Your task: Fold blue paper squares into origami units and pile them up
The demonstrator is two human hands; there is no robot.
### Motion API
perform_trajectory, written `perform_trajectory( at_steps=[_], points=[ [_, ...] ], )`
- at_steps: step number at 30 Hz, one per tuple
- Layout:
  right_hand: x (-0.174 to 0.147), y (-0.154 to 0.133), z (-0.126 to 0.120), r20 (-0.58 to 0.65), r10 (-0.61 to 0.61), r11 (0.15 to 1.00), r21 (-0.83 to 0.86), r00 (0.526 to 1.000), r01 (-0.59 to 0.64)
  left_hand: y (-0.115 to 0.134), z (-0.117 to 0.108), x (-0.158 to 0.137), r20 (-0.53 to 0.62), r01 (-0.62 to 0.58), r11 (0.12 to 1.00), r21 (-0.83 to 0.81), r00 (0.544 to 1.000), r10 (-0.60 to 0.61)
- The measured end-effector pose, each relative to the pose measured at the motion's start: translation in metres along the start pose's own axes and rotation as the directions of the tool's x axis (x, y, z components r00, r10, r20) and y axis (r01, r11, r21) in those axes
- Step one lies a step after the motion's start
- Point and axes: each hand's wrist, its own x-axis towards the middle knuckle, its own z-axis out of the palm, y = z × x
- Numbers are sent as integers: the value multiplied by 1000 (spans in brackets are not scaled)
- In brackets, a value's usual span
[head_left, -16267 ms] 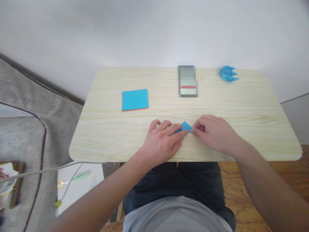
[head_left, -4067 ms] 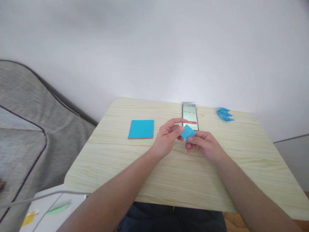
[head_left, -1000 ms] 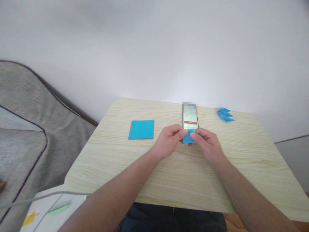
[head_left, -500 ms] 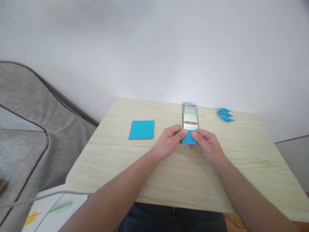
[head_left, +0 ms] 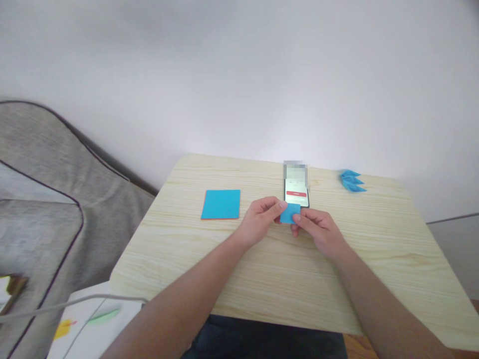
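Note:
A small folded square of blue paper [head_left: 289, 213] is held up between both hands, just in front of a phone. My left hand [head_left: 262, 218] pinches its upper left corner between thumb and fingers. On the other side, my right hand [head_left: 321, 228] grips the lower right corner, thumb on top and fingers underneath. The phone [head_left: 296, 192] lies lit on the table, its top part blurred out and its lower edge close behind the paper. To the left rests a stack of square paper [head_left: 221, 204], blue on top with an orange edge.
Blue folded paper pieces with pointed tips [head_left: 352, 181] lie at the table's back right. The wooden table [head_left: 179, 239] meets a white wall [head_left: 239, 75]. A grey sofa [head_left: 101, 199] stands at the left. A pale cable [head_left: 93, 297] crosses a white surface [head_left: 90, 331] at the lower left.
The blue paper has turned and shifted slightly left in my hands. My right thumb has slid down towards its lower right corner. The view has tilted slightly.

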Motion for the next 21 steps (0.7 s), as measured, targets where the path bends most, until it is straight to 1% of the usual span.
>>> perform_trajectory(
  at_steps=[3,5,9,12,15,18,21],
  points=[
    [1,1,1,-96,-10,1000,-16,995,9,-2,-1,-1,54,16,1000,4,998,-17],
    [2,1,0,-133,-18,999,-36,991,13,-3,-2,-2,70,20,1000,14,997,-20],
    [1,1,-1,-143,-22,997,-73,990,12,-2,-2,-1,66,25,1000,-6,997,-25],
    [-3,0,1,-142,-27,998,-67,990,18,0,-2,-1,68,56,996,-65,996,-51],
    [-9,-1,5,-166,-26,998,-59,986,17,1,-1,-2,75,81,993,-84,994,-74],
    [-17,-2,12,-215,3,999,-47,977,-13,-2,2,-4,87,72,996,-59,994,-67],
    [-24,-2,16,-237,52,998,-16,970,-57,-3,5,-5,96,69,997,18,993,-70]
  ],
)
